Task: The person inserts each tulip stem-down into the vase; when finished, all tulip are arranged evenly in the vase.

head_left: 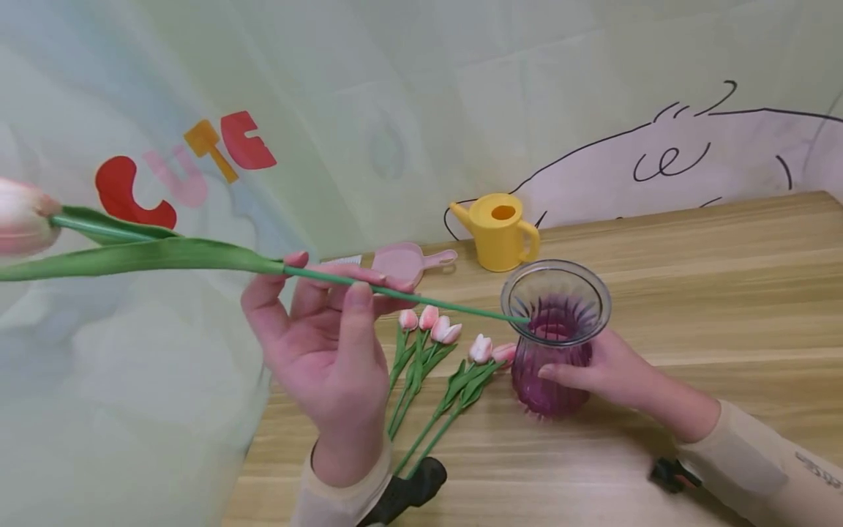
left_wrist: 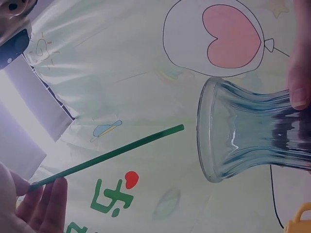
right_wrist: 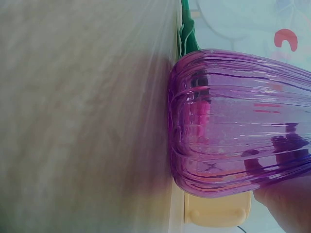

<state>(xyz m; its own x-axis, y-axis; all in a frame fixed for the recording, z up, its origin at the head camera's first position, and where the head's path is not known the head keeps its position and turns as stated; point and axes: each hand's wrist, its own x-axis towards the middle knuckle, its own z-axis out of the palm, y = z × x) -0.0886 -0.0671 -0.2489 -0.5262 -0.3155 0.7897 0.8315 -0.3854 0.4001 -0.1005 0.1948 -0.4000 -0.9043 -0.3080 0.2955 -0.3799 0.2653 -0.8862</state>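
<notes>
My left hand (head_left: pixel 329 344) pinches the green stem (head_left: pixel 448 302) of a pink-and-white artificial tulip (head_left: pixel 26 219), whose bloom points to the far left. In the head view the stem's free end overlaps the mouth of a ribbed glass vase (head_left: pixel 549 380). The left wrist view shows that stem end (left_wrist: pixel 180 128) just short of the vase rim (left_wrist: pixel 206 131), with a gap between. My right hand (head_left: pixel 609 369) grips the vase round its side, thumb in front. The vase is clear at the neck and purple below, and it stands upright on the table.
Several more tulips (head_left: pixel 421 366) lie on the wooden table (head_left: pixel 711 293) between my hands. Behind them are a pink dustpan-shaped toy (head_left: pixel 398 260) and a yellow watering can (head_left: pixel 497 234). A printed curtain (head_left: pixel 408 110) hangs along the back and left.
</notes>
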